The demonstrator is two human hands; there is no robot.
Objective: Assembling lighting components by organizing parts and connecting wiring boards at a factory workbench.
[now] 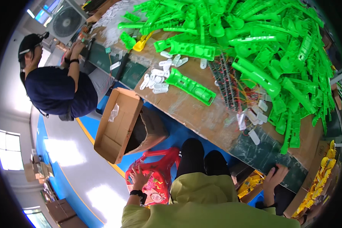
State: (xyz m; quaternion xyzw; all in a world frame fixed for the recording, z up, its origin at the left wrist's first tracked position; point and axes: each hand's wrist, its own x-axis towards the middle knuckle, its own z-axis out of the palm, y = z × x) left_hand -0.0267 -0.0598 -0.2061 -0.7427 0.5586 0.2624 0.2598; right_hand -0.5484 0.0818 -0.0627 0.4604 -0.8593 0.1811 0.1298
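Observation:
My left hand (140,177) is open, fingers spread, over the red plastic stool (161,176) with a printed pattern; whether it presses on the seat I cannot tell. My right hand (276,176) rests at the near edge of the worktable (250,150), thumb apart from the fingers, with no object visible in it. Ahead on the table lies a single green plastic shell (191,87) beside small white oval pieces (155,78). To its right are a bundle of thin dark strips with red wires (226,81) and several white pieces (256,114).
A large heap of green plastic parts (262,38) covers the far and right table. One yellow part (142,41) lies at its left. An open cardboard box (117,125) stands left of the table. Yellow parts (319,178) fill a box at right. Another person (60,83) works at far left.

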